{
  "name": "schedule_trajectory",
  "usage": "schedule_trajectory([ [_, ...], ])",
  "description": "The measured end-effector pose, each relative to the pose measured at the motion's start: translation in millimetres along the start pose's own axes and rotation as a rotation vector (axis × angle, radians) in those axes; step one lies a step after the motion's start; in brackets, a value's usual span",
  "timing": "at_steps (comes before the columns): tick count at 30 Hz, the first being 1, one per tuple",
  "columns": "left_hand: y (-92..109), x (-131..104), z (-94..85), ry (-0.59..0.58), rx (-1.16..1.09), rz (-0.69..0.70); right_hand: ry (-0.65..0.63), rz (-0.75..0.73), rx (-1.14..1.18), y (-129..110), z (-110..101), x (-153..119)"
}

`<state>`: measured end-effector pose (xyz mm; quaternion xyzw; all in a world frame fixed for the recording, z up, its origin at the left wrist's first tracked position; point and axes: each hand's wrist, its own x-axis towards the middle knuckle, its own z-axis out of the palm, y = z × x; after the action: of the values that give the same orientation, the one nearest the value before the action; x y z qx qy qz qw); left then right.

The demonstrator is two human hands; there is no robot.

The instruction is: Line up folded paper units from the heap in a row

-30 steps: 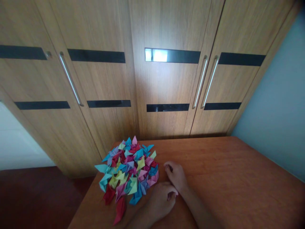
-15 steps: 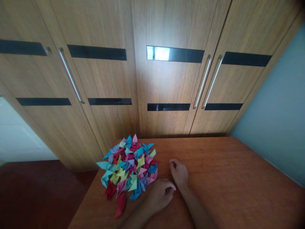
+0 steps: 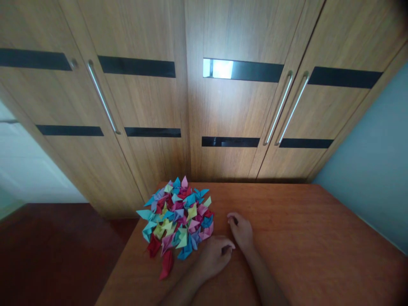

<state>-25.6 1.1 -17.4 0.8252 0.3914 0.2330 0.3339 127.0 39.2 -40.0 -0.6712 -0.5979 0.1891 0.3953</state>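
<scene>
My left hand (image 3: pixel 216 256) rests on the wooden table, its fingers curled in and no object showing in them. Just beyond it and to the right lies my right hand (image 3: pixel 241 231), also loosely curled, with nothing visible inside. A heap of folded paper cranes (image 3: pixel 178 214) in pink, red, blue, yellow, green and purple sits to the left of both hands. The left hand is close against the heap's right lower side. Apart from the main heap, a single red folded paper piece (image 3: pixel 166 264) lies nearest the front, left of my left forearm.
The reddish-brown table (image 3: pixel 302 238) stretches to the right, up to a pale blue wall (image 3: pixel 366 182). Behind it stands a wooden wardrobe (image 3: pixel 153 106) with metal handles and black strips. At the left are a dark red floor (image 3: pixel 57 250) and a white door (image 3: pixel 35 170).
The whole view has shifted slightly, so the wardrobe and paper heap appear further right. Both hands keep the same curled pose on the table.
</scene>
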Motion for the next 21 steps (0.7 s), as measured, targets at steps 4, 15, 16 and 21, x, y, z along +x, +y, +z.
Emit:
schedule_trajectory([
  [4, 6.0, -2.2, -4.0, 0.008, -0.004, 0.007, 0.003, -0.047, 0.051, 2.4, -1.6, -5.3],
  [15, 26.1, -39.5, -9.3, 0.043, 0.157, 0.012, 0.066, -0.016, 0.158, 8.3, -11.8, -33.8],
  [16, 25.3, -48.5, -10.1, 0.049, 0.180, 0.023, 0.057, -0.019, 0.157, 8.0, -12.9, -36.5],
  [21, 3.1, -99.8, -24.6, 0.113, 0.343, 0.189, -0.003, -0.058, 0.113, 3.1, -16.2, -45.4],
])
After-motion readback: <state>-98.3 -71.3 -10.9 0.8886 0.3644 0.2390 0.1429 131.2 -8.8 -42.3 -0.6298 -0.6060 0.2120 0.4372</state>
